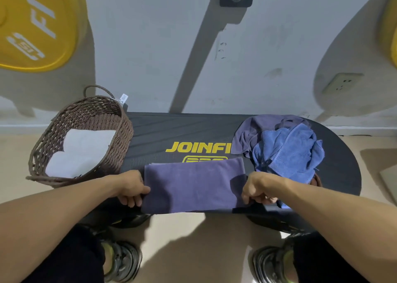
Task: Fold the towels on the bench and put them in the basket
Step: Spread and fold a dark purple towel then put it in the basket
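Gripping purple towel (194,186) between 2 hands, left hand (131,189) and right hand (257,189) curled on its ends, bench (171,130) beneath

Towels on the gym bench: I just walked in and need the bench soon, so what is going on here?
A person is folding towels. Their left hand and right hand each grip one end of a purple towel, folded into a rectangle at the near edge of the black bench. A white towel already lies in the wicker basket at the bench's left end. A blue towel and a darker purple towel lie crumpled in a pile on the right, not yet folded.
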A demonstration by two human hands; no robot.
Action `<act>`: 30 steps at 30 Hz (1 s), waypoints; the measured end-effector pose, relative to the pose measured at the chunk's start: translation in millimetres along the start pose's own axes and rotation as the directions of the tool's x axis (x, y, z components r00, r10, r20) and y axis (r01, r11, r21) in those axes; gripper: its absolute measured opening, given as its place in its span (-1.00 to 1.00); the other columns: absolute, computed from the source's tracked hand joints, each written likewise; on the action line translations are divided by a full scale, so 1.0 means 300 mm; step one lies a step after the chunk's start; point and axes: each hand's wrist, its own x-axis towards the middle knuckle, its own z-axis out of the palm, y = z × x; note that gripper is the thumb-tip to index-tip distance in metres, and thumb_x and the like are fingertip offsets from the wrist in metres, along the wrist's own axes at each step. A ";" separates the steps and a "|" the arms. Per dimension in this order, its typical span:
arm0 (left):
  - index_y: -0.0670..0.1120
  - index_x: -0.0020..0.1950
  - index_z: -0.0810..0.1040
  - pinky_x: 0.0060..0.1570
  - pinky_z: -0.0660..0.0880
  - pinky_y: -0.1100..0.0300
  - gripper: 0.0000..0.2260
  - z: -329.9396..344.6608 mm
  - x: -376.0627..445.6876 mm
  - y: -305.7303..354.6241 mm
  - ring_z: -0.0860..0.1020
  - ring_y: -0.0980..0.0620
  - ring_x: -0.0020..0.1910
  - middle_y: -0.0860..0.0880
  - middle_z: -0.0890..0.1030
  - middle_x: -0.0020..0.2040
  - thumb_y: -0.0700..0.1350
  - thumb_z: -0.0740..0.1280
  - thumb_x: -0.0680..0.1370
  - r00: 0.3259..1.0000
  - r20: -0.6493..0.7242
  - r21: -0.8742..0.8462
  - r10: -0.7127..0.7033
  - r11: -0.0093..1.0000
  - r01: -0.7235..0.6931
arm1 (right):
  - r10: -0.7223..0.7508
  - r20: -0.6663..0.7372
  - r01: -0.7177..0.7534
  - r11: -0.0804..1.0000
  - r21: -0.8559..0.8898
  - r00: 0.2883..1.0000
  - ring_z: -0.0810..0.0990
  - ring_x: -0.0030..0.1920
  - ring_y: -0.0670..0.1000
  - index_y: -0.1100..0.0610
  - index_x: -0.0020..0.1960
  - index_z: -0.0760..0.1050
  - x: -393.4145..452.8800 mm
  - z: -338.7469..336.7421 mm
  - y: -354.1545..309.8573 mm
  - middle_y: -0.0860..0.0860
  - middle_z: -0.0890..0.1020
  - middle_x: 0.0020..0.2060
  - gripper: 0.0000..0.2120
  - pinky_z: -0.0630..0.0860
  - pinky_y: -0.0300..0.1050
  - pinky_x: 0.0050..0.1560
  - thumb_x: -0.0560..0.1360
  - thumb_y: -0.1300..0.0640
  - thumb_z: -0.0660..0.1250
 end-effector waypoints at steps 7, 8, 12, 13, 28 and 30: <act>-0.14 -0.24 0.48 -0.48 0.51 0.20 -0.82 -0.022 0.058 0.017 0.61 -0.02 -0.41 -0.16 0.62 -0.32 -0.18 0.40 0.53 0.948 -0.314 -0.280 0.052 0.949 -0.144 | -0.078 -0.142 0.102 0.981 0.168 0.987 0.56 -0.05 0.09 0.22 0.25 0.43 0.016 0.015 0.007 0.13 0.58 0.01 -0.44 0.58 -0.03 0.00 0.42 -0.05 0.54; -0.13 -0.26 0.47 -0.50 0.49 0.21 -0.82 -0.032 0.065 0.021 0.61 -0.03 -0.43 -0.17 0.61 -0.35 -0.22 0.38 0.53 0.940 -0.339 -0.287 0.048 0.946 -0.152 | -0.091 -0.193 0.130 0.971 0.199 0.977 0.58 -0.12 0.10 0.25 0.18 0.47 0.026 0.012 0.003 0.14 0.60 -0.07 -0.50 0.59 -0.02 -0.07 0.43 -0.03 0.53; -0.14 -0.26 0.47 -0.48 0.48 0.19 -0.84 -0.044 0.090 0.021 0.63 -0.12 -0.40 -0.22 0.62 -0.36 -0.24 0.35 0.53 0.928 -0.370 -0.256 0.040 0.956 -0.143 | -0.092 -0.268 0.146 0.971 0.188 0.959 0.72 -0.15 0.15 0.26 0.01 0.54 0.047 -0.007 0.022 0.18 0.71 -0.15 -0.67 0.69 0.01 -0.11 0.48 0.01 0.48; -0.15 -0.26 0.50 -0.49 0.47 0.20 -0.83 -0.044 0.095 0.017 0.63 -0.12 -0.40 -0.23 0.64 -0.34 -0.21 0.36 0.53 0.933 -0.359 -0.225 0.042 0.966 -0.130 | -0.085 -0.253 0.137 0.971 0.196 0.964 0.73 -0.16 0.14 0.27 0.01 0.54 0.051 -0.012 0.030 0.20 0.72 -0.16 -0.68 0.69 0.00 -0.12 0.48 0.02 0.48; -0.01 0.28 0.36 0.08 0.40 0.10 -0.52 0.148 -0.008 0.261 0.45 -0.07 0.00 0.01 0.27 0.02 0.03 0.46 0.45 0.789 0.010 0.386 0.614 0.726 -0.569 | -0.291 -0.258 0.381 0.811 0.444 0.921 0.53 -0.28 0.03 0.16 -0.24 0.52 0.034 -0.030 -0.018 0.07 0.56 -0.32 -0.82 0.47 -0.15 -0.34 0.33 0.39 0.46; 0.04 0.36 0.31 0.15 0.40 0.06 -0.44 0.159 -0.010 0.269 0.43 -0.11 0.09 -0.02 0.25 0.06 0.06 0.46 0.44 0.828 0.061 0.460 0.557 0.721 -0.518 | -0.342 -0.168 0.375 0.742 0.556 0.925 0.61 -0.24 0.03 0.19 -0.17 0.55 0.005 -0.029 -0.035 0.07 0.64 -0.26 -0.82 0.53 -0.18 -0.34 0.36 0.38 0.51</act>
